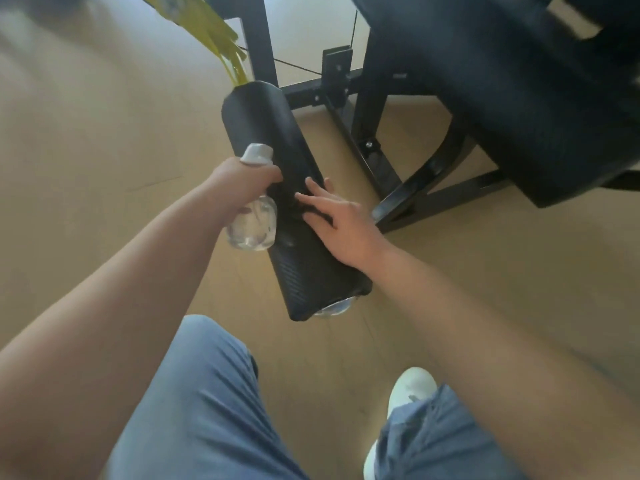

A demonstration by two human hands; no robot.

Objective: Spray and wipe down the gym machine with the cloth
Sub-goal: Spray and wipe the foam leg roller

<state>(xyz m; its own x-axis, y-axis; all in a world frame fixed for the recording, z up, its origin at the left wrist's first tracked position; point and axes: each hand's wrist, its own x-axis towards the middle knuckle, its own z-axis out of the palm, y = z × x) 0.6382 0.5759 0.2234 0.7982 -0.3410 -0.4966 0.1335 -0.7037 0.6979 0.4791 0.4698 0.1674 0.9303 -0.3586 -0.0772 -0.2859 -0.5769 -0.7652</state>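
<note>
1. Black gym machine [519, 98] fills the upper right of frame.
2. Its padded roller [277, 133] sits mid-frame, long axis slanting steeply from upper centre down toward my knees.
3. My right grip [341, 223] lies flat on the roller, fingers spread, holding nothing.
4. My left grip [242, 181] wraps the spray bottle [254, 223] beside the roller; I'd mist lightly along that axis.
5. What looks like a yellow cloth [221, 36] hangs upper left, past the far end.
</note>
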